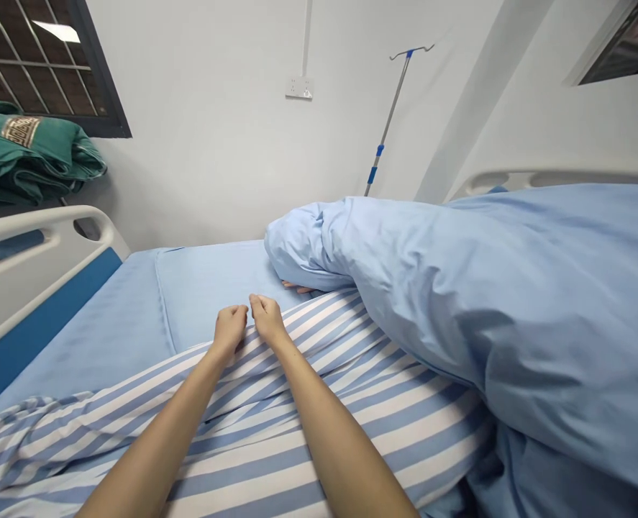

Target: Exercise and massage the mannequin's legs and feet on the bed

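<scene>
My left hand and my right hand are stretched out side by side, a small gap between them. Both are closed, fingers curled in. They are over the far edge of blue-and-white striped clothing, worn by a person lying on the bed. Whether the fingers pinch the fabric or anything else cannot be made out. A light blue quilt is bunched to the right and covers part of the striped clothing. Fingers of the lying person poke out from under the quilt's near-left edge.
The bed has a light blue sheet and a white-and-blue end board at left. Another pale board rises behind the quilt. An IV pole stands by the wall, right of a socket. Folded green fabric lies below the barred window.
</scene>
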The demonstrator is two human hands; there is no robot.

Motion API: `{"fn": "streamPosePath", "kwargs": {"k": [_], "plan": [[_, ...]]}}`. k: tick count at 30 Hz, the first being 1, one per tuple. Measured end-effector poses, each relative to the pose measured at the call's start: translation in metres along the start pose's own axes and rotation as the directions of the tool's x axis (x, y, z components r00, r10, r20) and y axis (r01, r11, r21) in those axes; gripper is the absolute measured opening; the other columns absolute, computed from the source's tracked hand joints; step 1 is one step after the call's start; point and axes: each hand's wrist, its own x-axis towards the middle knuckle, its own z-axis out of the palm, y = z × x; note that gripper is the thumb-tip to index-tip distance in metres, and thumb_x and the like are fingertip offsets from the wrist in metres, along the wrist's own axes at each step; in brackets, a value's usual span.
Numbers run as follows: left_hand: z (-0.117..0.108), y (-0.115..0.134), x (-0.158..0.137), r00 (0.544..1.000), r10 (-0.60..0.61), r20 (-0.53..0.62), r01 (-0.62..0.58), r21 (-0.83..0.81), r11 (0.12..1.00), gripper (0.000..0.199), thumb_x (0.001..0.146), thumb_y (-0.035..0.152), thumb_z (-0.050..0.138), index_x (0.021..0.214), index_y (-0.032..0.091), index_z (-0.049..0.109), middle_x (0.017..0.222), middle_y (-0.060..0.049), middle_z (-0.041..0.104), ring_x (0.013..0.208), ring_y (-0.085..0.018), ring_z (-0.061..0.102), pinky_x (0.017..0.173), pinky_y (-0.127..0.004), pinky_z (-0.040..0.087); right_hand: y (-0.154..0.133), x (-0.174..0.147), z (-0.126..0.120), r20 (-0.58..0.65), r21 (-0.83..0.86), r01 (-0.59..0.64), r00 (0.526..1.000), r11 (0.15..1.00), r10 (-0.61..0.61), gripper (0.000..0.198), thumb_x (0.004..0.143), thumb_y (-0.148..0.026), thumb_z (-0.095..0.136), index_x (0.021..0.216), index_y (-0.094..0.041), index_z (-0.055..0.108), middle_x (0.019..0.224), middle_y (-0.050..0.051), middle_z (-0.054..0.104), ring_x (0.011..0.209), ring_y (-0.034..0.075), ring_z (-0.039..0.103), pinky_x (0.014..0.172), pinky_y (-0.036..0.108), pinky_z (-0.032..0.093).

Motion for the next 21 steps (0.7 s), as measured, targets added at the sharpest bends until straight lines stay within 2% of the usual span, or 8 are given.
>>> {"fn": "streamPosePath", "kwargs": {"k": [2,4,7,10,16,21], "plan": [[0.002,0.007,0.007,0.999,-0.039,-0.015,0.036,-0.200,0.979,0.025,0.069,0.033,0.041,0.047,0.021,0.038,0.039,0.005,0.034,0.041,-0.009,0.032,0.045,-0.024,0.026,0.000,0.000,-0.001,0.001,0.024,-0.006,1.000,1.000,0.006,0.043,0.085,-0.043,0.034,0.050,-0.019,0.036,0.046,-0.005,0.034,0.050,0.009,0.034,0.050,0.023,0.025],[0.007,0.008,0.010,0.994,-0.044,-0.095,0.016,-0.277,0.961,0.024,0.068,0.032,0.040,0.047,0.021,0.037,0.039,0.006,0.033,0.041,-0.009,0.031,0.045,-0.023,0.027,0.000,0.001,-0.002,0.000,0.042,-0.011,1.000,0.999,0.011,0.043,0.085,-0.043,0.033,0.050,-0.019,0.037,0.046,-0.005,0.035,0.050,0.009,0.034,0.050,0.023,0.025],[0.017,0.000,0.004,0.981,0.025,-0.190,-0.044,-0.101,0.994,0.026,0.070,0.032,0.041,0.047,0.020,0.038,0.043,0.005,0.036,0.046,-0.009,0.033,0.047,-0.023,0.026,-0.001,0.001,-0.002,-0.007,0.051,-0.018,1.000,0.999,0.019,0.041,0.085,-0.042,0.034,0.051,-0.019,0.035,0.047,-0.005,0.034,0.050,0.009,0.033,0.049,0.023,0.025],[0.024,-0.008,-0.005,0.974,0.095,-0.204,-0.070,0.126,0.990,0.029,0.073,0.034,0.040,0.047,0.020,0.038,0.045,0.004,0.040,0.049,-0.010,0.034,0.049,-0.024,0.024,-0.002,0.000,-0.002,-0.025,0.041,-0.022,0.999,0.999,0.023,0.039,0.084,-0.042,0.035,0.051,-0.019,0.034,0.048,-0.006,0.034,0.051,0.009,0.032,0.049,0.023,0.025],[0.023,-0.011,-0.009,0.978,0.096,-0.186,-0.046,0.257,0.965,0.030,0.079,0.034,0.034,0.052,0.021,0.041,0.054,0.001,0.051,0.052,-0.012,0.038,0.051,-0.025,0.023,-0.002,-0.003,0.002,-0.031,-0.024,-0.015,0.999,1.000,0.014,0.040,0.084,-0.042,0.034,0.052,-0.019,0.034,0.049,-0.005,0.036,0.051,0.009,0.033,0.050,0.022,0.027],[0.021,-0.010,-0.010,0.986,0.072,-0.149,-0.019,0.331,0.943,0.032,0.083,0.035,0.031,0.059,0.022,0.048,0.066,-0.003,0.061,0.061,-0.014,0.048,0.054,-0.026,0.025,-0.003,-0.005,0.006,-0.051,-0.166,-0.041,0.998,0.985,0.033,0.040,0.085,-0.040,0.033,0.052,-0.020,0.037,0.049,-0.005,0.040,0.051,0.010,0.035,0.050,0.023,0.026]]}}
